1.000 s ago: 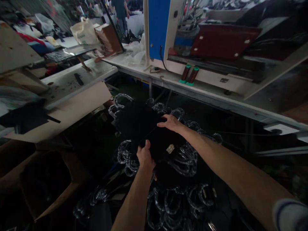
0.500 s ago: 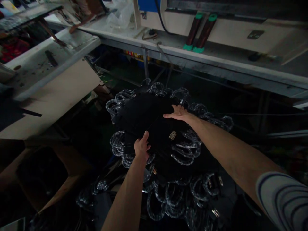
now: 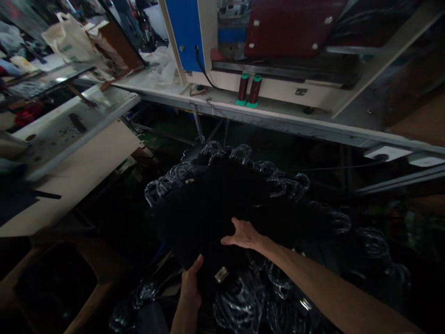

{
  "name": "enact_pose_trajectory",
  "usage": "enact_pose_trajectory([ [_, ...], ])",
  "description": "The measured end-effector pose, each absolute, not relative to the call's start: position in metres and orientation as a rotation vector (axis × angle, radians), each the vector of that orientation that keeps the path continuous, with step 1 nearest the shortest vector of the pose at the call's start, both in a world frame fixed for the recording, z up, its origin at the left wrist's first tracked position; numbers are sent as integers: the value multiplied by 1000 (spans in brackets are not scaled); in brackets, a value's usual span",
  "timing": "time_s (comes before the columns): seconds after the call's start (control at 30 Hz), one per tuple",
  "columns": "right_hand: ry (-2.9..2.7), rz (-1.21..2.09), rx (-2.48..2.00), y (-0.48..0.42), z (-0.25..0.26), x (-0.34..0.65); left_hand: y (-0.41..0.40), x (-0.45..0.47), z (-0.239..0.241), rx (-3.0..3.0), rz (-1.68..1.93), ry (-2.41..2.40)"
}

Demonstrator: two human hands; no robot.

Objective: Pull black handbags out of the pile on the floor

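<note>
I see my left hand [image 3: 190, 285] at the near edge of a black handbag [image 3: 208, 208], thumb up over its face and the grip closed on that edge, just beside a small metal clasp [image 3: 221, 274]. My right hand [image 3: 243, 234] lies flat and open on top of the same bag, fingers spread, pressing rather than grasping. The bag sits on top of a dark heap of more bags whose plastic-wrapped chain straps [image 3: 239, 297] loop out all around it, below and in front of the table [image 3: 285, 121]. On that table stand two brown thread spools [image 3: 249, 91] with green bases, touching each other, before a blue and white machine [image 3: 186, 32]. To the left lies a pale board [image 3: 69, 176], with a cardboard box [image 3: 52, 283] below it.
</note>
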State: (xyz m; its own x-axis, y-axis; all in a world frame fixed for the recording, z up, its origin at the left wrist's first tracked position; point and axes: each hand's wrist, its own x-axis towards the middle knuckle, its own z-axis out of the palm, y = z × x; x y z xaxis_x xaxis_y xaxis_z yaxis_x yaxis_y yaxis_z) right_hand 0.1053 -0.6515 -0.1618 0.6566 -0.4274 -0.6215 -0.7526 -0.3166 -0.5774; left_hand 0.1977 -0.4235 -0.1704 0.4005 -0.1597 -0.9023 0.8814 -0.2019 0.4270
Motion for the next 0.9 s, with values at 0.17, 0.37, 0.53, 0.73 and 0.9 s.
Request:
enact_pose_trajectory([
  [0.17, 867, 392, -2072, -690, -165, 98, -430, 145, -175, 1201, -1055, 890],
  [0.37, 962, 220, -2264, -811, -180, 173, -526, 139, -182, 1037, -843, 875],
  [0.53, 922, 314, -2323, -852, -211, 226, -539, 153, -209, 1114, -853, 906],
  [0.73, 986, 309, -2378, -829, -235, 223, -525, 153, -221, 1095, -897, 842],
  [0.9, 966, 377, -2298, -804, -226, 185, -490, 152, -213, 1126, -981, 854],
])
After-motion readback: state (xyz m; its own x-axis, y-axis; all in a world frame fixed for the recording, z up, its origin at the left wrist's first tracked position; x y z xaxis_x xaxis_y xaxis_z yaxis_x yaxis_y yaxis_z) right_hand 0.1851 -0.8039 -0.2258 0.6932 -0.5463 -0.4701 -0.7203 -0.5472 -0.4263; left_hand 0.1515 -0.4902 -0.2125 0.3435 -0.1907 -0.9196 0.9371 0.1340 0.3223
